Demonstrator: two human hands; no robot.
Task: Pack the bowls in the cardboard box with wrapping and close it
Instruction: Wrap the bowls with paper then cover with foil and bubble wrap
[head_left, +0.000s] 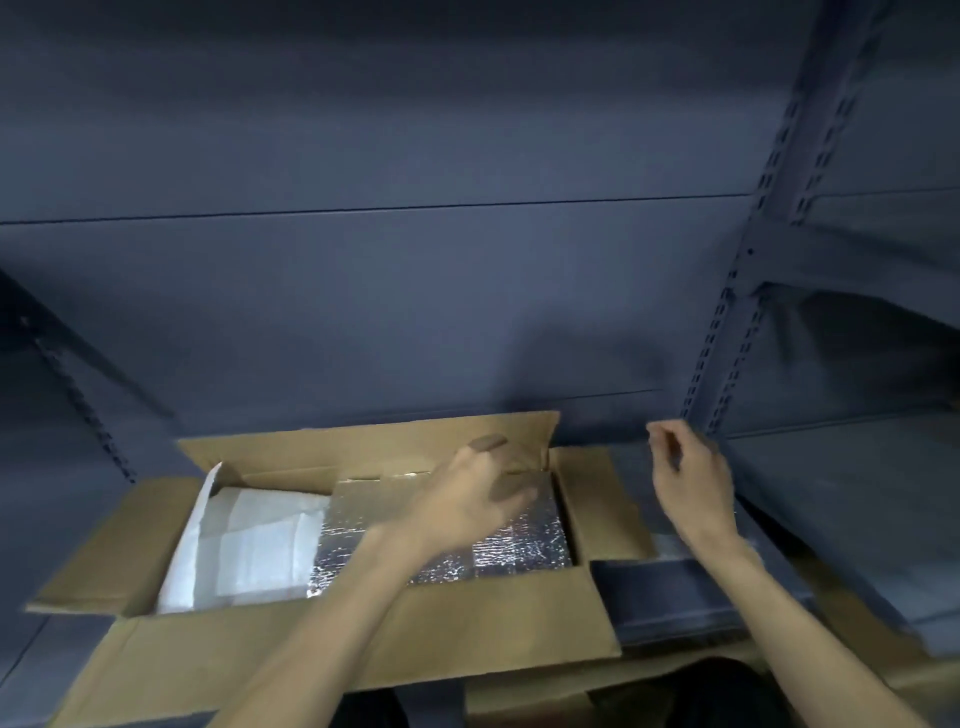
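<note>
Your left hand (467, 499), fingers spread, hovers over the foil (519, 551) inside the open box (467, 639); your right hand (691, 478), fingers loosely curled, hangs beyond its right flap (597, 499).

Cardboard box (498, 623): we find it brown, all four flaps open, lying on the shelf. Silver foil wrapping (358, 519) covers its right interior; white foam wrapping (254, 545) fills the left.

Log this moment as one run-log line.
cardboard box: flaps open | silver wrapping: inside | left hand: over wrapping | right hand: empty
</note>
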